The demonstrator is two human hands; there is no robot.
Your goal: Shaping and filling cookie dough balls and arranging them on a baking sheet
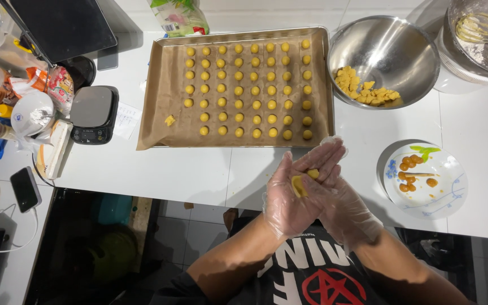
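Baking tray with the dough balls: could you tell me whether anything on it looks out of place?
One irregular yellow dough scrap lies alone near the left edge of the baking tray, outside the tidy rows of dough balls.
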